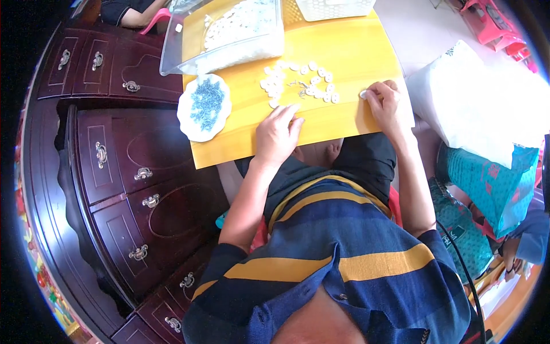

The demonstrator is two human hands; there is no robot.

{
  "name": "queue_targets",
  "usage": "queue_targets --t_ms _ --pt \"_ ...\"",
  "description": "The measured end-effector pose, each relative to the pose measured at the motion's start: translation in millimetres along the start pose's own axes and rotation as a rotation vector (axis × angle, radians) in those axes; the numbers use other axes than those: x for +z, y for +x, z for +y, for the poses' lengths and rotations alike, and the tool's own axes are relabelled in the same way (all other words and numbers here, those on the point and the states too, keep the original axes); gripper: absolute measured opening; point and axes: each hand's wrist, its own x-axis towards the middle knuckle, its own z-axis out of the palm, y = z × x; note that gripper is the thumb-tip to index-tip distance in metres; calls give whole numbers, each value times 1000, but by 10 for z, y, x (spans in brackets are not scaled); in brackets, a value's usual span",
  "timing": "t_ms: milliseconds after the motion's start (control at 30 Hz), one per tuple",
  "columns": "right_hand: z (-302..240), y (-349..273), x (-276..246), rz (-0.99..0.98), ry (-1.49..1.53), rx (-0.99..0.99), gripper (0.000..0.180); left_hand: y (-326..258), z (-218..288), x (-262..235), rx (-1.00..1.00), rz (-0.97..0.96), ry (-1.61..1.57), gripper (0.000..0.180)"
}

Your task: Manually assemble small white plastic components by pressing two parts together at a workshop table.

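Observation:
My right hand (385,106) is at the table's right side, with thumb and forefinger pinched on a small round white piece (363,94). My left hand (278,133) rests on the yellow table near its front edge, thumb apart from the fingers, with nothing visible in it. Just beyond its fingertips lies a white piece (274,104). Between the hands are several loose round white pieces with dark centres (327,89), a small cluster of plain white pieces (271,83) and a few thin grey metal bits (302,87), perhaps screws or pins.
A scalloped white dish (187,121) of small grey-blue metal pieces stands left. Behind it is a clear bin (172,51) of white pieces; a white basket (335,10) stands at the back. Dark drawers (129,143) flank the left, a big white sack (470,92) the right.

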Motion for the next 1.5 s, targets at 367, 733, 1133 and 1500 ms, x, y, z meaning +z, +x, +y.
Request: queue_targets --t_ms 367,733,1133,1500 --pt "-435 -31 290 83 123 -102 12 130 84 87 42 -7 222 33" --pt "-693 52 502 -3 45 -159 17 -72 175 55 66 -62 214 31" --pt "-677 124 675 9 -62 -181 12 -302 204 48 222 1 150 34" --pt "-680 77 649 30 -71 -211 12 -454 106 166 350 105 77 13"
